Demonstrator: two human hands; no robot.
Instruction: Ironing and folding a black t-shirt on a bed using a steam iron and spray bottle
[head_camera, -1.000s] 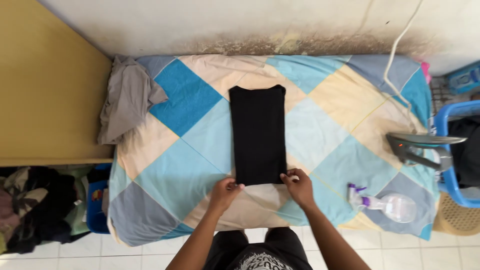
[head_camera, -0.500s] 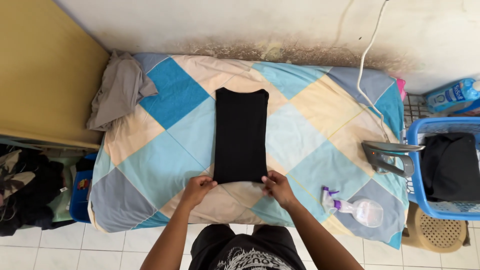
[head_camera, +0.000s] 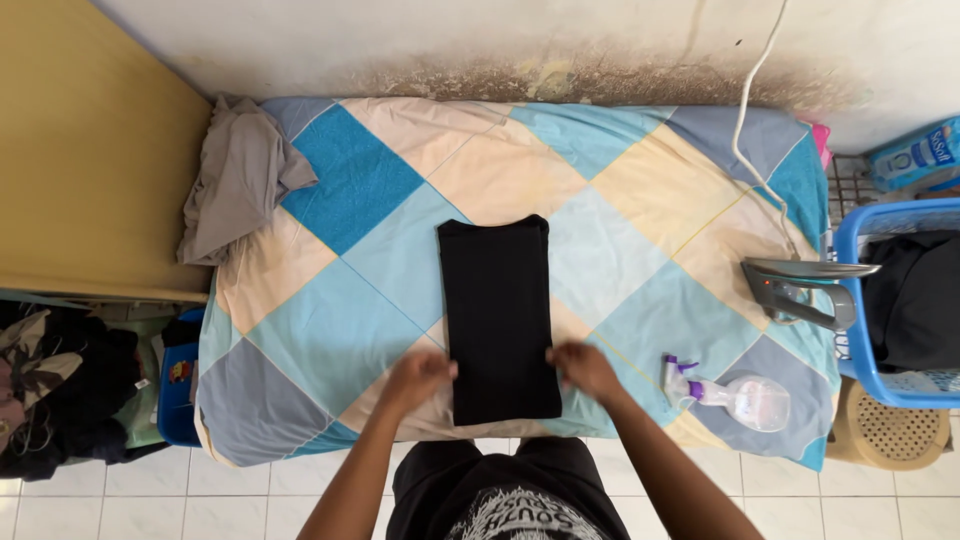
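A black garment (head_camera: 498, 310), folded into a long narrow strip, lies on a padded board covered in a blue, yellow and cream diamond-patterned cloth (head_camera: 640, 230). Its near end reaches the board's front edge. My left hand (head_camera: 421, 373) grips the strip's left edge near the bottom. My right hand (head_camera: 583, 365) grips the right edge opposite it. Both hands are motion-blurred.
A crumpled grey garment (head_camera: 240, 175) sits at the board's far left corner. An iron (head_camera: 800, 290) with a white cord stands at the right, a spray bottle (head_camera: 735, 397) in front of it. A blue basket (head_camera: 900, 300) holds dark clothes. More clothes (head_camera: 60, 390) are piled at left.
The black garment has slid toward me along the board, pulled by both hands; its near end now sits at the front edge.
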